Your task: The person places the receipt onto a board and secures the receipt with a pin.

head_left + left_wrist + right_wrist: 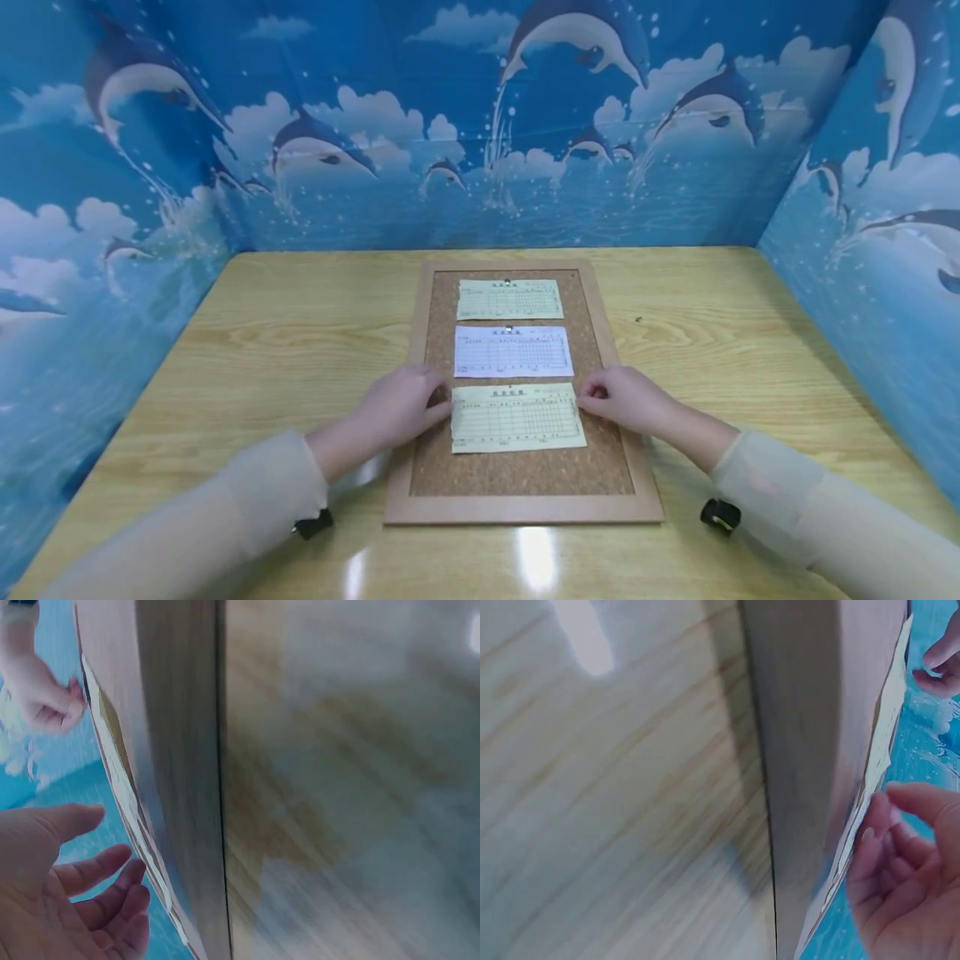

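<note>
A wood-framed cork board [525, 475] lies on the table with three printed paper forms on it, one above another. Nearest me is a pale green form [517, 421], a small pin at its top edge. Above it are a lilac form [513, 354] and another green form [510, 302], each with a pin at the top. My left hand [401, 404] is at the near form's left edge, thumb and fingers apart in the left wrist view. At the right edge, my right hand [622, 398] pinches the paper between thumb and forefinger.
The board rests on a light wood-grain table [300, 333], and a small dark speck [638, 319] lies to its right. Blue cloth walls [480, 125] printed with dolphins enclose the back and both sides. Dark straps [722, 516] show below the sleeves.
</note>
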`<state>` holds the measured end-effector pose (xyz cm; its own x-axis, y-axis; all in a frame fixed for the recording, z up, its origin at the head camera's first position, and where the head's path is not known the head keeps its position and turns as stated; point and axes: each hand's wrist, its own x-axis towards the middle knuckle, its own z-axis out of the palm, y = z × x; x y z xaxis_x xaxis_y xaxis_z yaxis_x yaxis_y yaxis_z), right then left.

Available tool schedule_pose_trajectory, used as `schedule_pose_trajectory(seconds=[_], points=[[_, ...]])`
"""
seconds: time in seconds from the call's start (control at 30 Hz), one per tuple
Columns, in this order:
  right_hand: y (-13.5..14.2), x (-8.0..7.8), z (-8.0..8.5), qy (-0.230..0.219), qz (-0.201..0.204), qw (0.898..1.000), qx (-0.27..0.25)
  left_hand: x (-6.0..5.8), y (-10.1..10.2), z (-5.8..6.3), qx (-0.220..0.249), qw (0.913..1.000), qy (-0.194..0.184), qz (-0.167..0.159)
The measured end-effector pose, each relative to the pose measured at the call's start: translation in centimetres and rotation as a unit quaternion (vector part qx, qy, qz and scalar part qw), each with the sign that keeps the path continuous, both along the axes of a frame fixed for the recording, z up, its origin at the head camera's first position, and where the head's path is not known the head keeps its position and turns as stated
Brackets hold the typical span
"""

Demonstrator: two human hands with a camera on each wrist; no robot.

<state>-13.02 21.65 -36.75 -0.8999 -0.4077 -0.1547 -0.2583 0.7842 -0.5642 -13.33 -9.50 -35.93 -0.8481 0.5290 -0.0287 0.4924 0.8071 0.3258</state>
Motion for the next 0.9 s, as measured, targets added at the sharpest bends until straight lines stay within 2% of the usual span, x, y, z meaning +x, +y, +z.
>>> schedule_pose_trajectory(seconds=[0.07,0.17,0.23,0.33,0.43,0.53,0.7,0.9], points=[[0.0,0.3,0.0,0.044,0.020,0.999,0.017,0.6,-0.2,-0.1,-0.020,0.9964,0.065,-0.052],[0.1,0.8,-0.1,0.124,0.090,0.987,0.050,1.4,-0.4,-0.4,-0.045,0.9842,0.110,-0.131],[0.2,1.1,-0.2,0.174,0.153,0.970,0.074,1.8,-0.6,-0.7,-0.064,0.9747,0.118,-0.179],[0.4,1.6,-0.5,0.210,0.236,0.943,0.107,2.4,-0.9,-0.9,-0.099,0.9654,0.095,-0.222],[0.5,1.9,-0.9,0.208,0.273,0.931,0.128,2.8,-1.0,-1.0,-0.124,0.9635,0.048,-0.233],[0.5,2.0,-1.1,0.187,0.276,0.932,0.142,2.9,-1.0,-0.9,-0.139,0.9612,0.024,-0.237],[0.5,2.3,-1.2,0.161,0.272,0.938,0.143,2.9,-1.0,-1.2,-0.143,0.9580,0.018,-0.248],[0.7,2.2,-1.3,0.181,0.273,0.936,0.133,2.6,-0.9,-1.5,-0.136,0.9593,0.020,-0.246]])
